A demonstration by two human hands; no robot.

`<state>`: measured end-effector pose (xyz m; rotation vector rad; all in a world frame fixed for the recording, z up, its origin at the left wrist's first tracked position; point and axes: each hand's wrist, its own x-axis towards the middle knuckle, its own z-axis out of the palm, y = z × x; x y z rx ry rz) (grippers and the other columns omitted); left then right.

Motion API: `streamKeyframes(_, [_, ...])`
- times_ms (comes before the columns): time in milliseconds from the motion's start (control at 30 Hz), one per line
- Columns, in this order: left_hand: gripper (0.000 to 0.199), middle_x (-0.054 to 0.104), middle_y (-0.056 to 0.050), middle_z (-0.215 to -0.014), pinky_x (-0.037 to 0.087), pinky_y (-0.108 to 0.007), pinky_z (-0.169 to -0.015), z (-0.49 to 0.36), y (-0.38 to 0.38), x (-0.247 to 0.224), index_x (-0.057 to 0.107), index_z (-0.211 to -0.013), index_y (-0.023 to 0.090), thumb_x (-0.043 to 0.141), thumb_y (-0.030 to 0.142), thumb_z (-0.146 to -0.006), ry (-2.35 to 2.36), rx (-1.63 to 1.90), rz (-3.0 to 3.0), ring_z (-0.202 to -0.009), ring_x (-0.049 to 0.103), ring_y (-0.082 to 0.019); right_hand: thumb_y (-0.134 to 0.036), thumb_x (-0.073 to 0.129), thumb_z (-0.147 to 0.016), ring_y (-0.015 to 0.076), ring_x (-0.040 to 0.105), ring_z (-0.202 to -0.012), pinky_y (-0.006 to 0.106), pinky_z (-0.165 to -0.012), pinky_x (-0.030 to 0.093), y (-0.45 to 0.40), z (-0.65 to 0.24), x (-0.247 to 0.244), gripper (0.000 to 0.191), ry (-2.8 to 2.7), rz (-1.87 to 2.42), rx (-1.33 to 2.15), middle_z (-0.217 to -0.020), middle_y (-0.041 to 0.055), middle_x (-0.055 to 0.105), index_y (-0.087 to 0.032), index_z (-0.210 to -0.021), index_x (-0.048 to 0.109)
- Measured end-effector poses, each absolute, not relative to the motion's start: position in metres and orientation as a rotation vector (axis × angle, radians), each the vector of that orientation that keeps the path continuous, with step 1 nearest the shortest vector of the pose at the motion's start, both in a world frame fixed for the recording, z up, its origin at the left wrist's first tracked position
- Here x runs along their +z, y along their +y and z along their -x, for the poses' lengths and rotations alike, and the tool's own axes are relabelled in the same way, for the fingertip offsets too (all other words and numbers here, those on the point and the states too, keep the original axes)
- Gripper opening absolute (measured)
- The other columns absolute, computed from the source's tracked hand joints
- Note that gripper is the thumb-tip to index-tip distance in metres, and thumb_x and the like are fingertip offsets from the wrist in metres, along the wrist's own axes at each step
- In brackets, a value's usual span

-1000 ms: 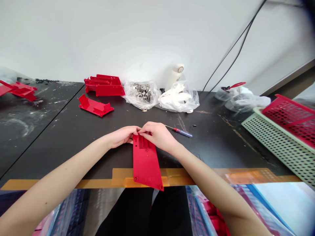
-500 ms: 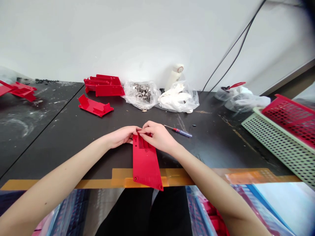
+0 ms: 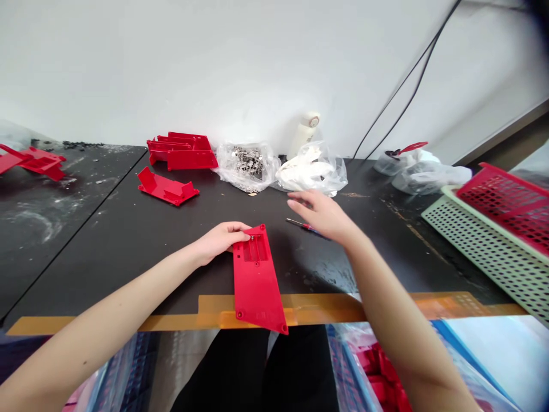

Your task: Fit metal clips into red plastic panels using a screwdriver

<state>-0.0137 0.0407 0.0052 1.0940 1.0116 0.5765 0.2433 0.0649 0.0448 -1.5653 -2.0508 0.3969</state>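
Note:
A long red plastic panel (image 3: 257, 286) lies flat on the black table, with a slotted, screw-holed section at its far end. My left hand (image 3: 219, 240) grips its far left edge from the side. My right hand (image 3: 319, 214) is off the panel, hovering open above the table to the right. Just below those fingers lies a small screwdriver (image 3: 305, 226) with a red collar and blue handle, partly hidden by the hand.
Red plastic housing parts (image 3: 182, 153) and a bag of metal parts (image 3: 246, 163) stand at the back, beside a bag of white items (image 3: 311, 174). A green perforated basket (image 3: 484, 246) sits at right, holding a red basket (image 3: 506, 206). Amber tape (image 3: 326, 304) runs along the table's front.
My right hand has let go of the panel and moved up and to the right, over the screwdriver. My left hand stays on the panel, which has barely moved.

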Motion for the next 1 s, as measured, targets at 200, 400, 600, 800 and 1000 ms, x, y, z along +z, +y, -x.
streamKeyframes(200, [0.011, 0.071, -0.003, -0.091, 0.052, -0.028, -0.075, 0.008, 0.034, 0.009, 0.067, -0.098, 0.014, 0.063, 0.018, -0.087, 1.078, 0.587, -1.120, -0.076, 0.066, -0.013, -0.046, 0.074, -0.066, 0.0305, 0.062, -0.096, 0.045, -0.089, 0.048, 0.048, -0.318, 0.031, 0.043, -2.128, 1.813, 0.468, -0.102, 0.0124, 0.069, -0.021, -0.101, 0.076])
streamKeyframes(400, [0.019, 0.066, -0.003, -0.095, 0.056, -0.032, -0.073, 0.002, 0.029, 0.013, 0.062, -0.106, 0.013, 0.060, 0.028, -0.095, 1.215, 0.566, -1.190, -0.080, 0.065, -0.014, -0.044, 0.072, -0.063, 0.0244, 0.061, -0.070, 0.043, -0.072, 0.049, 0.045, -0.344, 0.000, 0.030, -1.883, 1.918, 0.538, -0.076, 0.0087, 0.068, -0.019, -0.080, 0.072])
streamKeyframes(600, [0.029, 0.064, -0.002, -0.086, 0.053, -0.029, -0.064, 0.009, 0.028, 0.014, 0.060, -0.105, 0.013, 0.055, 0.041, -0.097, 1.377, 0.402, -1.388, -0.067, 0.061, -0.012, -0.050, 0.070, -0.069, 0.0197, 0.065, -0.080, 0.035, -0.077, 0.051, 0.050, -0.325, 0.025, 0.036, -1.646, 1.624, 0.582, -0.088, 0.0058, 0.072, -0.022, -0.089, 0.064])
streamKeyframes(800, [0.026, 0.058, 0.005, -0.061, 0.040, -0.028, -0.062, 0.018, 0.023, 0.019, 0.051, -0.071, 0.020, 0.052, 0.037, -0.091, 1.450, 0.376, -1.706, -0.057, 0.055, -0.014, -0.049, 0.062, -0.079, 0.0084, 0.042, -0.047, 0.025, -0.041, 0.027, 0.066, -0.265, 0.071, 0.032, -1.008, 0.940, 0.699, -0.078, -0.0007, 0.066, -0.025, -0.071, 0.043])
streamKeyframes(1000, [0.030, 0.049, 0.004, -0.055, 0.029, -0.027, -0.058, 0.018, 0.014, 0.013, 0.050, -0.063, 0.021, 0.045, 0.040, -0.085, 1.424, 0.386, -1.844, -0.056, 0.044, -0.015, -0.049, 0.058, -0.083, 0.0089, 0.024, -0.044, 0.026, -0.039, 0.025, 0.074, -0.192, 0.099, 0.049, -0.972, 0.812, 1.178, -0.055, -0.0063, 0.028, -0.023, -0.060, 0.023])
